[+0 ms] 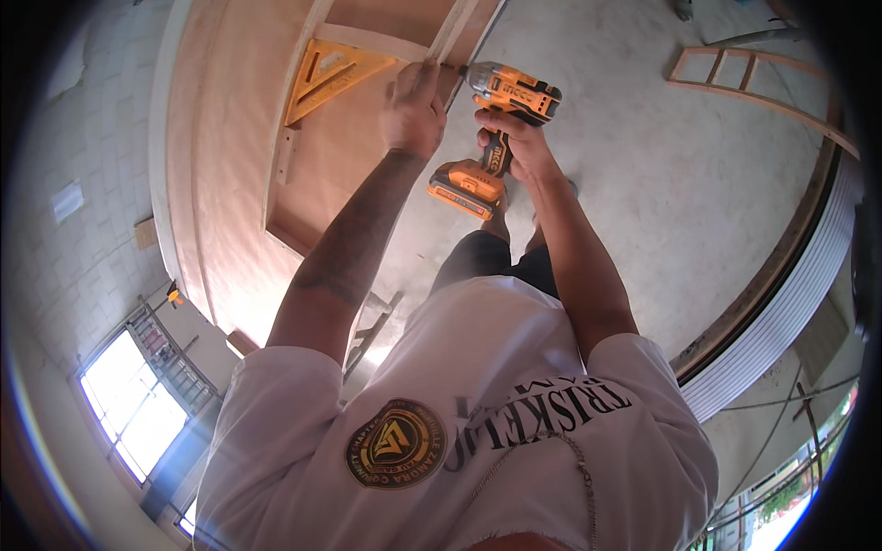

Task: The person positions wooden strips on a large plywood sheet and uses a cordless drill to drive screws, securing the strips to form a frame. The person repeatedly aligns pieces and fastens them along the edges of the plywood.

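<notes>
In my right hand is an orange and black cordless impact driver, its battery pack hanging below the grip. The driver's nose points left at the edge of a wooden frame, close beside my left hand. My left hand is closed around the frame's edge near the bit; whether it also pinches a screw there is hidden. A yellow-orange triangular square lies against the frame's inner corner, left of my left hand. Pale plywood stretches along the frame's left side.
A small ladder-like wooden frame lies on the grey concrete floor at the upper right. Stacked white corrugated panels line the right side. A bright window and block wall stand at the left.
</notes>
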Tool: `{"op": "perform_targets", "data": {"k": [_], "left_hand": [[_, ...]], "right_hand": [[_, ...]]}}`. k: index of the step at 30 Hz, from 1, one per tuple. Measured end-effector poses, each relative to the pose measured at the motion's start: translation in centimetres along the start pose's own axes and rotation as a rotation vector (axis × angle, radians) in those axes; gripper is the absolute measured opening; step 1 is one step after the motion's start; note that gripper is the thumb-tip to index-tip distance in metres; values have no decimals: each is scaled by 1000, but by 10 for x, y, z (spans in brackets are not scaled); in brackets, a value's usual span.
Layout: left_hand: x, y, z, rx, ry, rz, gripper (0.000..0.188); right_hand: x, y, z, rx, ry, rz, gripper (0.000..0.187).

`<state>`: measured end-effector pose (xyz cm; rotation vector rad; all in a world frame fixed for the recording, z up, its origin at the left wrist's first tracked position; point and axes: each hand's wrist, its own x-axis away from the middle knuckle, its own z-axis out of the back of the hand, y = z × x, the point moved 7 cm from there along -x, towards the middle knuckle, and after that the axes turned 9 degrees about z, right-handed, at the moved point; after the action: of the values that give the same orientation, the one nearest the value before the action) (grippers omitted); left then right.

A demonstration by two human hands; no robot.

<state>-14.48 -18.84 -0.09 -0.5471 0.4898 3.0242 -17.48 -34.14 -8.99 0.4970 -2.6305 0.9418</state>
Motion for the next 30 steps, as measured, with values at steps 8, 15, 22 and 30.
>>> {"op": "perform_targets", "data": {"k": [8, 15, 22, 30], "left_hand": [[-4, -9, -2, 35, -35, -32, 55], [-2, -1, 1, 60, -58, -5, 51], [-5, 4, 4, 93, -73, -4, 49], [-10, 9, 0, 135, 34, -60, 36]], "right_hand": [[3, 9, 2, -80, 18, -61, 33], [8, 2, 2, 9, 0, -40, 37], [9, 0, -1, -6, 11, -48, 35], [6, -1, -2, -10, -8, -19, 33]]}}
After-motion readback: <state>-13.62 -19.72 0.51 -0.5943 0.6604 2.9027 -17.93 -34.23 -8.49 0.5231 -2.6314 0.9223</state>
